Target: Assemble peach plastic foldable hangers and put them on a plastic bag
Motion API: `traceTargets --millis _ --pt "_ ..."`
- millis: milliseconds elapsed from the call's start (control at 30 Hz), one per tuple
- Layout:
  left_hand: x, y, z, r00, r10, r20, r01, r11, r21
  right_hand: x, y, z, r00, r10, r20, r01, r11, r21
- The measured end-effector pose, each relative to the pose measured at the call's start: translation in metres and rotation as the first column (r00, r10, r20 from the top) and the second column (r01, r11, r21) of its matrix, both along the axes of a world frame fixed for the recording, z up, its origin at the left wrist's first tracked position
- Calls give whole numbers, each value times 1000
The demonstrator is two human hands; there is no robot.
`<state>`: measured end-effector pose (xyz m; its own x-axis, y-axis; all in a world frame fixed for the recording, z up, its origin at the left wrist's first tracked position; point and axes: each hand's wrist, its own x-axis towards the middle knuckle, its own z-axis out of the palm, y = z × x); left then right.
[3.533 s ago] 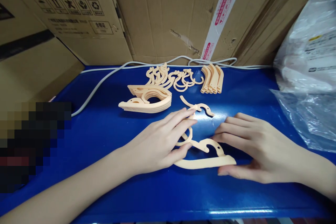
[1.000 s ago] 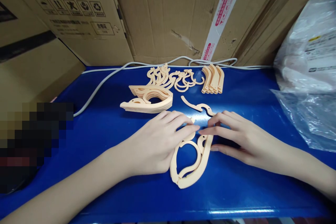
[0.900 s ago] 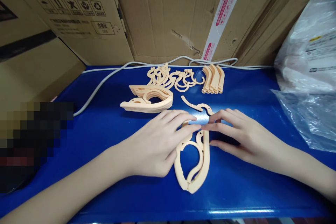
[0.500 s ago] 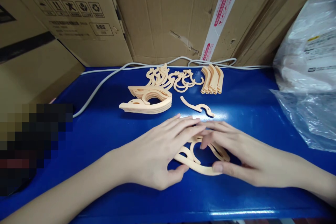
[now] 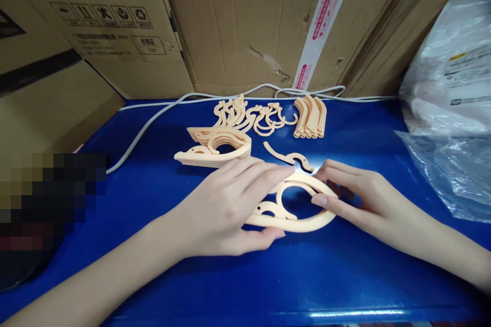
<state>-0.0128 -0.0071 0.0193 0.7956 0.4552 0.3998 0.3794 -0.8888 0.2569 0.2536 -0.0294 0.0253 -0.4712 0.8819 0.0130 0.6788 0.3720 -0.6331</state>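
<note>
Holding a cream hanger toward five o'clock, clasping its nine-o'clock end with the left hand, pinching its three with the right hand. Readable on the carton toward ten: "2.3(KG)", "合格证".

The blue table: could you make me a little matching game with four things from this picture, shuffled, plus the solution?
Things:
1. Cream frame
2. Cable
3. Plastic bag
4. Tabletop

Descriptions:
A. Crinkled and see-through, at the picture's right side
B. Plain, shiny blue
C. Touched by both the left hand and the right hand
D. White, winding along the back edge

Right pairs: 1-C, 2-D, 3-A, 4-B
</note>
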Motion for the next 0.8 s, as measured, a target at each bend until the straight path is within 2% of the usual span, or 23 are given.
traceTargets --millis 100,200,300,533,800 --pt "-1 1 1 1000 31 8 -31 996 87 -2 -1 2 985 -77 -151 46 978 -203" --pt "-1 3 0 999 44 -27 -41 992 120 -1 1 1 935 -169 -311 29 912 -409" --pt "-2 4 -1 998 50 -40 -44 990 131 -1 3 -4 895 -227 -383 -1 860 -511" --pt "-3 5 0 998 32 -54 -25 992 121 -5 3 -7 882 -248 -402 -15 836 -548" --pt "-2 2 3 997 38 -68 -26 987 161 -7 6 -5 899 -245 -364 32 864 -503"
